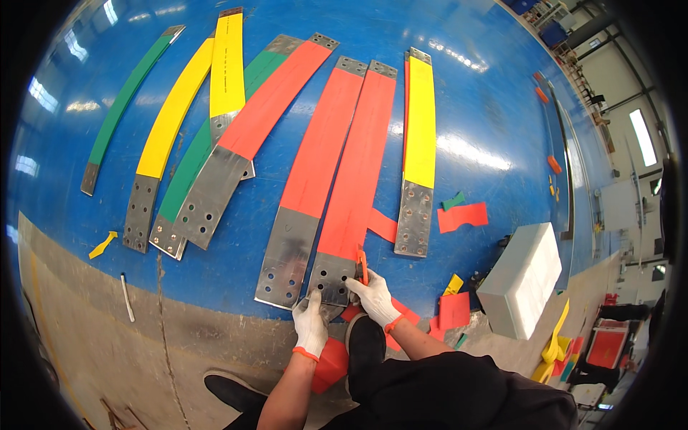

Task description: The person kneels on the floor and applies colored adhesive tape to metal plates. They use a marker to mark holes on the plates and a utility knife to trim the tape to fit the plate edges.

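Observation:
Both my hands wear white gloves with orange cuffs. My left hand (310,322) grips the near bare end of a metal bar (362,165) covered in a red sleeve, its thumb on the top face beside the punched holes. My right hand (375,297) is at the right edge of the same end, closed round a slim orange tool that looks like a utility knife (362,266). The knife stands along the bar's edge, near where the red sleeve stops. A second red-sleeved bar (322,140) lies just left of it, with a longer bare grey end.
More flat bars in red (276,100), green (132,97) and yellow (419,118) lie on the blue floor. Cut red scraps (462,217) are scattered right of my hands, near a white foam block (522,279). A white marker (127,297) lies at left. My shoes (367,351) are close below.

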The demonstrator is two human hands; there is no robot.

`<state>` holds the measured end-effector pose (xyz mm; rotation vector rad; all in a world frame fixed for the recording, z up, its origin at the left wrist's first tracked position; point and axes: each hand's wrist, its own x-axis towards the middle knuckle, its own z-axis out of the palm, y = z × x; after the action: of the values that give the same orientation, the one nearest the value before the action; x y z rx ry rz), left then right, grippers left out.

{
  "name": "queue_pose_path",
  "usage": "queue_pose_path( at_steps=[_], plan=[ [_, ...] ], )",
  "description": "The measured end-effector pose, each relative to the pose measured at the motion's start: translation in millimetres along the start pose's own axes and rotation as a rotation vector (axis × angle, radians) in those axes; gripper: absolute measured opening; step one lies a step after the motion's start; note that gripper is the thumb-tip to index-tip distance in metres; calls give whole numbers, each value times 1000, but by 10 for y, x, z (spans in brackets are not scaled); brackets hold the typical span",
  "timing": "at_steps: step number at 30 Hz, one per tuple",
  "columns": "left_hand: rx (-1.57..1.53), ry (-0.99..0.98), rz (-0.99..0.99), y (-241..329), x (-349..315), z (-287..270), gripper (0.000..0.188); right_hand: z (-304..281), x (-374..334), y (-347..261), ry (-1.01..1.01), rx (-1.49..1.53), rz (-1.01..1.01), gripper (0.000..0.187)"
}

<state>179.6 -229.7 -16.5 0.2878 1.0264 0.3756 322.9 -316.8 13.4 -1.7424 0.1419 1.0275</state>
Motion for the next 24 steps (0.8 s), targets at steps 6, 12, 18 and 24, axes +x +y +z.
queue_pose_path(
  at_steps=[6, 12, 18, 24],
  plan=[
    [63, 1, -39, -34, 71, -117, 27, -18, 17, 31, -6, 44, -4, 27],
    [92, -6, -37, -38, 66, -115, 25, -3, -5, 50, 19, 134, -6, 27],
    [182, -45, -63, -45, 70, -148, 27, -68, -9, 3, -2, 101, 4, 25],
    [141, -167, -104, 37, 1, -215, 27, -83, -116, -152, -166, 25, 151, 26]
  ],
)
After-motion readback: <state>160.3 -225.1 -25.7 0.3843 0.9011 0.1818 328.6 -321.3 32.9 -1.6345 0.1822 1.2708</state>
